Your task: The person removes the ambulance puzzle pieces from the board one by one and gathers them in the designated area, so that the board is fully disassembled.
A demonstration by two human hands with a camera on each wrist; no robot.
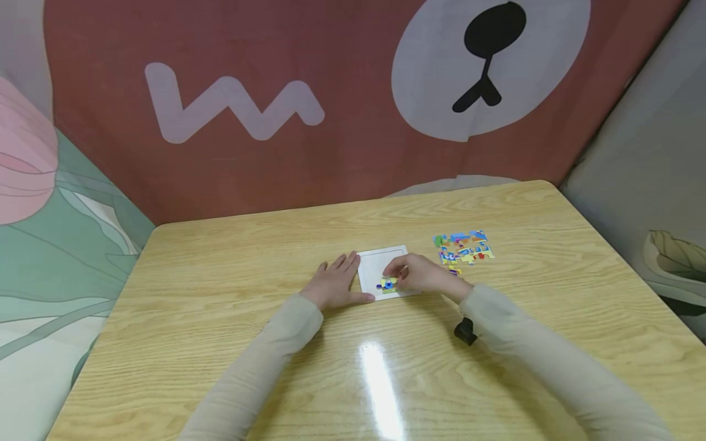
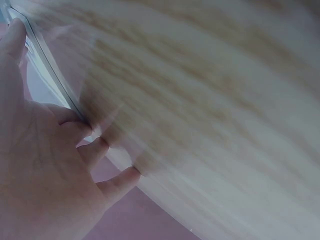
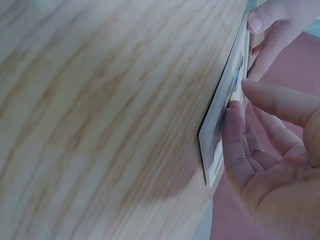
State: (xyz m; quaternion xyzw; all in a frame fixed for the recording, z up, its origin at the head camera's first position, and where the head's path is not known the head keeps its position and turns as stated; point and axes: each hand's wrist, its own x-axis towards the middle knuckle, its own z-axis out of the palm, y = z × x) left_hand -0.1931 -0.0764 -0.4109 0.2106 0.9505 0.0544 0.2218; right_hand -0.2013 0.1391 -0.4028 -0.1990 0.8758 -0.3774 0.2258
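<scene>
A white puzzle tray (image 1: 371, 264) with a thin line round its border lies on the wooden table. My left hand (image 1: 334, 286) rests against its left side, fingers fairly straight along the edge and thumb at the near corner. Over the tray's near part, my right hand (image 1: 417, 274) pinches a small jigsaw piece between thumb and index fingertips, largely hidden by the fingers. Colourful jigsaw pieces (image 1: 388, 284), yellow, blue and green, lie in the tray beside those fingertips. In the right wrist view, the thumb (image 3: 265, 95) and index fingertip come down close to the tray surface.
Right of the tray lies a group of loose jigsaw pieces (image 1: 466, 250), with one separate piece (image 1: 455, 271) nearer the right wrist. A black device (image 1: 466, 331) shows by the right cuff. Behind the table (image 1: 231, 263) stands a red-brown patterned wall (image 1: 265, 171).
</scene>
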